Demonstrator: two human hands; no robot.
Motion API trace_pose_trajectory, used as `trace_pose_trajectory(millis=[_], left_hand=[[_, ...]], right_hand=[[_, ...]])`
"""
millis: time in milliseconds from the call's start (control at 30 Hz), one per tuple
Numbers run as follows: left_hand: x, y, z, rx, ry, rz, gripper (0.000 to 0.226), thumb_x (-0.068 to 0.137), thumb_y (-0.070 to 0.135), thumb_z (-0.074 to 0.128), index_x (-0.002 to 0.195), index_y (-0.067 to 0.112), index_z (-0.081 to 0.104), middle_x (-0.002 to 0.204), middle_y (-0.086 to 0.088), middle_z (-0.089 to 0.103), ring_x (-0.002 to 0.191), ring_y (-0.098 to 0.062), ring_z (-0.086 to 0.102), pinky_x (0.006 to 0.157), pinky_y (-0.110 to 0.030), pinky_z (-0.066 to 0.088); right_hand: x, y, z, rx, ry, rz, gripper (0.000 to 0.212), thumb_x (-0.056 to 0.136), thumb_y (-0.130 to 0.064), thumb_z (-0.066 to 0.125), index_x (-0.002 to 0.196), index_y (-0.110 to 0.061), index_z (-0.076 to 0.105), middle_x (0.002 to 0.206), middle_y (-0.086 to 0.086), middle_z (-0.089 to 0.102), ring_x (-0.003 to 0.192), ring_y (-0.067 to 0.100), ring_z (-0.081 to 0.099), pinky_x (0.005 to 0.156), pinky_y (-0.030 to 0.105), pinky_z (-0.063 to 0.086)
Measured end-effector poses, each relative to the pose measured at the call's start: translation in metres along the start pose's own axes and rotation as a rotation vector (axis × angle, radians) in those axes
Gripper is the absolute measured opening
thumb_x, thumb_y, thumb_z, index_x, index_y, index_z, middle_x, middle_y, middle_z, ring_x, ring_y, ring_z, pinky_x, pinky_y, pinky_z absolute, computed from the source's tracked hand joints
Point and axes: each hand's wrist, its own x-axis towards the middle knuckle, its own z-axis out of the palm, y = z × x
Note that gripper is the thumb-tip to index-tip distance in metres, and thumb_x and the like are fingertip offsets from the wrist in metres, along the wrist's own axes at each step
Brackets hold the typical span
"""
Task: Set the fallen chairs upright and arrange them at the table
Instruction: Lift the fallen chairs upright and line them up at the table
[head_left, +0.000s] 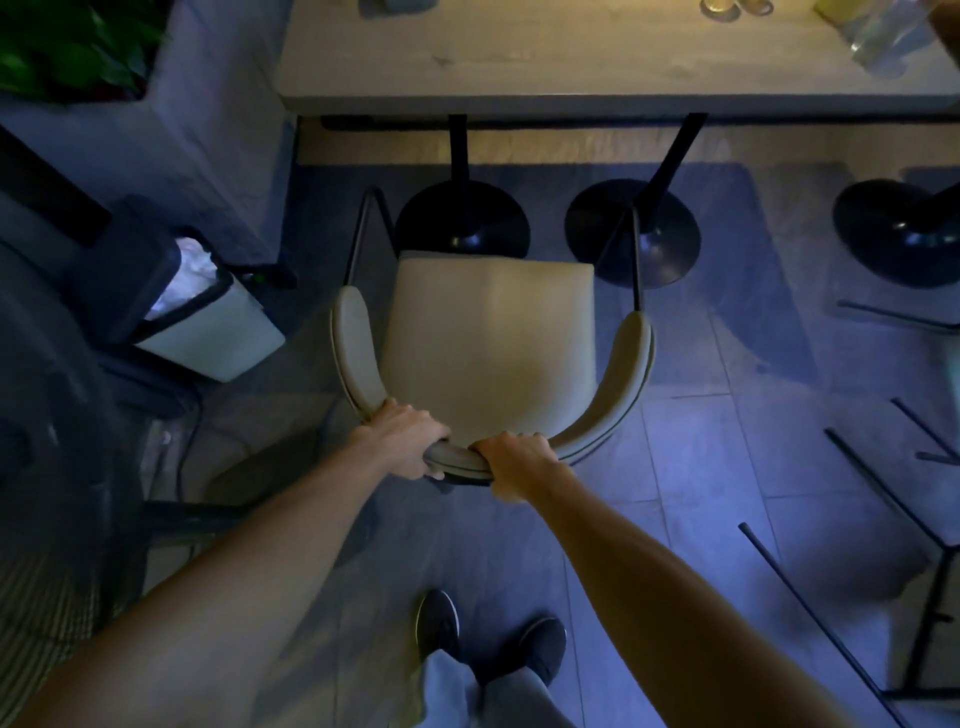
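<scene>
A beige padded chair (488, 332) with a curved backrest and thin black legs stands upright on the tiled floor, facing the light wooden table (571, 67). My left hand (402, 439) grips the backrest's rear curve on the left. My right hand (519, 462) grips it just to the right, close beside the left. The seat's front edge lies near the table's black round bases (462, 218). At the right edge, black metal legs of another chair (883, 519) lie slanted across the floor; its seat is out of view.
A lidded bin (197, 312) with a white liner stands left of the chair. A grey planter wall with green leaves (78, 47) fills the top left. Glasses (883, 36) stand on the table's right end. My feet (488, 639) are behind the chair.
</scene>
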Motion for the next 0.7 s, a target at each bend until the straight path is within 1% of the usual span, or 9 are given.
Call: trace_pose_trajectory(millis=[67, 133, 167, 233, 300, 400, 467, 600, 700], left_hand=[[0.008, -0.018, -0.006, -0.003, 0.025, -0.025, 0.029, 0.084, 0.057, 0.063, 0.099, 0.032, 0.059, 0.1, 0.003, 0.067, 0.1, -0.025, 0.062, 0.098, -0.052, 0.038], [0.014, -0.03, -0.013, 0.009, 0.047, -0.06, 0.028, 0.084, 0.056, 0.063, 0.098, 0.032, 0.06, 0.102, 0.003, 0.066, 0.106, -0.025, 0.06, 0.104, -0.056, 0.031], [0.017, -0.035, -0.016, 0.028, 0.051, -0.082, 0.028, 0.085, 0.055, 0.063, 0.102, 0.033, 0.06, 0.107, 0.002, 0.065, 0.111, -0.026, 0.057, 0.108, -0.059, 0.025], [0.025, -0.043, -0.024, 0.075, 0.049, -0.133, 0.037, 0.087, 0.053, 0.062, 0.116, 0.03, 0.06, 0.117, -0.001, 0.061, 0.122, -0.028, 0.049, 0.114, -0.064, 0.011], [0.03, -0.053, -0.032, 0.093, 0.069, -0.183, 0.045, 0.087, 0.052, 0.062, 0.126, 0.029, 0.057, 0.126, -0.002, 0.058, 0.129, -0.031, 0.043, 0.115, -0.065, 0.002], [0.037, -0.073, -0.038, 0.072, 0.14, -0.236, 0.05, 0.087, 0.051, 0.063, 0.129, 0.025, 0.055, 0.131, -0.005, 0.054, 0.132, -0.034, 0.04, 0.118, -0.06, 0.003], [0.042, -0.085, -0.044, 0.066, 0.158, -0.27, 0.053, 0.087, 0.05, 0.064, 0.132, 0.024, 0.052, 0.134, -0.007, 0.052, 0.134, -0.035, 0.038, 0.118, -0.059, 0.002], [0.056, -0.104, -0.06, 0.047, 0.177, -0.311, 0.047, 0.087, 0.045, 0.065, 0.128, 0.023, 0.052, 0.135, -0.01, 0.049, 0.134, -0.037, 0.036, 0.117, -0.06, 0.001], [0.067, -0.12, -0.072, 0.051, 0.188, -0.318, 0.046, 0.088, 0.042, 0.065, 0.128, 0.023, 0.052, 0.135, -0.011, 0.05, 0.134, -0.038, 0.036, 0.117, -0.061, 0.0]], right_hand=[[0.017, -0.001, -0.016, -0.019, 0.012, 0.003, 0.039, 0.091, -0.022, 0.059, 0.129, -0.03, 0.057, 0.119, 0.002, 0.065, 0.107, 0.027, 0.063, 0.093, 0.044, 0.05], [0.031, -0.001, -0.032, -0.03, 0.012, 0.014, 0.043, 0.089, -0.021, 0.063, 0.13, -0.028, 0.057, 0.122, 0.004, 0.063, 0.111, 0.028, 0.062, 0.094, 0.043, 0.049], [0.038, -0.001, -0.04, -0.036, 0.012, 0.018, 0.044, 0.088, -0.02, 0.064, 0.131, -0.027, 0.056, 0.122, 0.004, 0.063, 0.112, 0.028, 0.061, 0.094, 0.042, 0.048], [0.052, -0.003, -0.051, -0.048, 0.021, 0.017, 0.042, 0.089, -0.02, 0.062, 0.13, -0.026, 0.056, 0.121, 0.003, 0.064, 0.11, 0.027, 0.062, 0.093, 0.042, 0.049], [0.066, -0.005, -0.061, -0.056, 0.049, 0.015, 0.039, 0.09, -0.02, 0.059, 0.128, -0.027, 0.056, 0.118, 0.003, 0.065, 0.106, 0.027, 0.063, 0.09, 0.042, 0.051], [0.085, -0.01, -0.076, -0.058, 0.091, 0.003, 0.039, 0.089, -0.017, 0.058, 0.127, -0.026, 0.056, 0.114, 0.004, 0.065, 0.103, 0.028, 0.063, 0.087, 0.042, 0.053], [0.095, -0.011, -0.086, -0.052, 0.124, -0.002, 0.039, 0.089, -0.017, 0.058, 0.127, -0.026, 0.056, 0.113, 0.003, 0.065, 0.102, 0.028, 0.064, 0.086, 0.041, 0.052], [0.113, -0.012, -0.104, -0.059, 0.17, 0.004, 0.041, 0.091, -0.013, 0.057, 0.129, -0.024, 0.053, 0.116, 0.004, 0.065, 0.105, 0.029, 0.063, 0.086, 0.04, 0.047], [0.125, -0.01, -0.115, -0.081, 0.244, 0.016, 0.042, 0.09, -0.009, 0.055, 0.129, -0.024, 0.052, 0.115, 0.005, 0.066, 0.106, 0.029, 0.064, 0.09, 0.039, 0.044]])
